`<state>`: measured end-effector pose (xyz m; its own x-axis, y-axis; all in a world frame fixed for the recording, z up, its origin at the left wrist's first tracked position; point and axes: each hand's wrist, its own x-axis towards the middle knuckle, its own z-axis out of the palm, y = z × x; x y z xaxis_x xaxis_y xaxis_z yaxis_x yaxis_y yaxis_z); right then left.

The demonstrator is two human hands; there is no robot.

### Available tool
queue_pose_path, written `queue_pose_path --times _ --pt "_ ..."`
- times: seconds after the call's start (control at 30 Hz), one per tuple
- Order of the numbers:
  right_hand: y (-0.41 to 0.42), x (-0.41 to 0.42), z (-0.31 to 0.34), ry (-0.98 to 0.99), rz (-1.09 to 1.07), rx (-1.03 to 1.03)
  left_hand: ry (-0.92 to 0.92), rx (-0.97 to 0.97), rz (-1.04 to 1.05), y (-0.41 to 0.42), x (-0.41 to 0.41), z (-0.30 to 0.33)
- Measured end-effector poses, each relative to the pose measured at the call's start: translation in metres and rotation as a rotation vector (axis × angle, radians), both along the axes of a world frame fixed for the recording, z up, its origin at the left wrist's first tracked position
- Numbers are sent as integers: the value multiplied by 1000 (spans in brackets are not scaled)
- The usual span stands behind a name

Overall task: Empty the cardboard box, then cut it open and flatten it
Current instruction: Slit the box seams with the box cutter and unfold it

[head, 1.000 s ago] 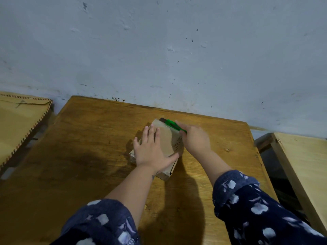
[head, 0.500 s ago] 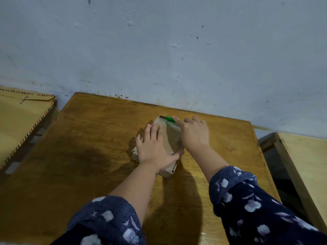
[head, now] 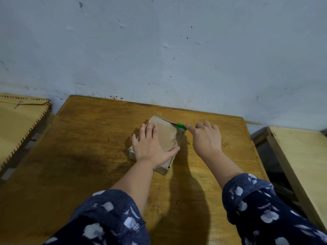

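The cardboard box (head: 165, 138) lies flat near the middle of the wooden surface (head: 85, 147), closer to the wall (head: 159, 50) than to the person. Its long axis runs from the near right corner up toward the far left, slightly slanted, so the far short edge faces the wall.

The left hand (head: 152, 147) rests spread and palm-down on the box's top face, fingers pointing toward the wall, thumb reaching across toward the box's right edge; it pins the box and grips nothing. The right hand (head: 205, 138) sits just right of the box's far right corner, fingers loosely curled around a green cutter (head: 181, 126), whose tip touches that corner. A dark line runs along the top face from there, probably a slit or an open seam.

The cut likely has to run along the right long edge, toward the person, and the right hand is the nearer one for it. The left thumb lies close to that line, which looks risky.

The box looks closed from here; I cannot tell whether anything is inside.
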<state>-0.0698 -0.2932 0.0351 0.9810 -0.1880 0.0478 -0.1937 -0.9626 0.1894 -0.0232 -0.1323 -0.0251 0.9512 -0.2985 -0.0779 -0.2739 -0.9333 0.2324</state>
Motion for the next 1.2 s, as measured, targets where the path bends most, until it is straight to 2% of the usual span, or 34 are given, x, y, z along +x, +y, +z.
queue_pose_path --times 0.23,0.33,0.4,0.57,0.67,0.77,0.87,1.03,1.13,1.2 --pt "-7 -18 3 -24 -33 7 16 -3 -6 1 1 2" --pt "-13 -27 -1 -101 -128 73 22 8 -16 1 2 1" --pt "-17 -32 -7 -169 -218 230 22 6 -16 1 3 1" --pt "-3 -31 -23 -92 -472 763 104 -34 35 -12 7 8" --pt "4 -32 -26 -42 -539 916 187 -83 46 -15 12 14" --pt "8 -39 -25 -117 -571 985 240 -214 -25 1 16 20" --pt "22 -50 -19 -138 -506 958 269 -414 -153 38 10 21" --pt "58 -68 -16 -239 -283 772 201 -346 -361 103 15 6" --pt "76 -72 -22 -266 -117 534 155 -438 -375 110 24 -2" --pt "85 -69 -25 -291 -65 448 161 -468 -365 108 25 -7"
